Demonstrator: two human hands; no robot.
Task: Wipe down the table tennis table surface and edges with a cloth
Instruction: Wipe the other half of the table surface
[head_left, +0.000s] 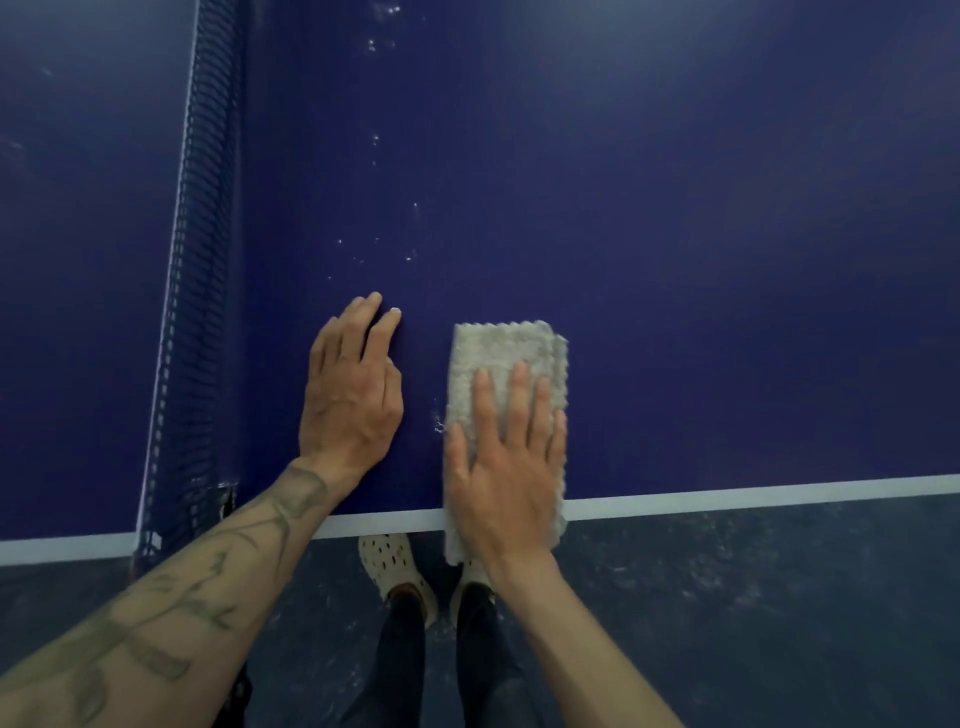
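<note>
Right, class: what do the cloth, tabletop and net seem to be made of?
Cloth: pale grey, nubby pile and a zigzag-cut edge, so probably microfibre.
Tabletop: dark blue, smooth, with a soft sheen; likely painted board.
Net: dark open mesh with a white top tape, probably synthetic cord.

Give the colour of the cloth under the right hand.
Pale grey-beige, with a nubbly texture and zigzag edge; cloth shows best in the head view.
</note>
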